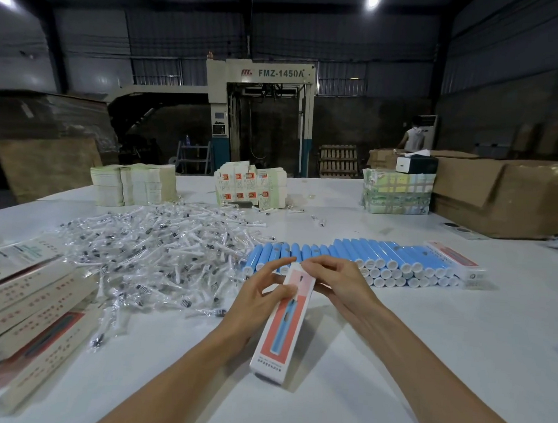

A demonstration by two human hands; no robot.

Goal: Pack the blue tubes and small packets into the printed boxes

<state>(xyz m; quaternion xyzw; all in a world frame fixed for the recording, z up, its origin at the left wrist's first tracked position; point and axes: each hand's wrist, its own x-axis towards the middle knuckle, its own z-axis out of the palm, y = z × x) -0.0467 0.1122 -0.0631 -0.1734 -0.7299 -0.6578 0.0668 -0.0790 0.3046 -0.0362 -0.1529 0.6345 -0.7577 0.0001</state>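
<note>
White table (426, 351) in a dim workshop: small packets (157, 256) heaped at left, blue tubes (382, 260) rowed just beyond the hands. Left grip (259, 295) and right grip (338, 280) both clasp one printed box (284, 322), tilted above the table. Stacked boxes (27, 300) crowd the left edge.

Left hand (259, 296) and right hand (337, 280) meet out front — forearms converging, fingers pinching the printed box (283, 326).
</note>
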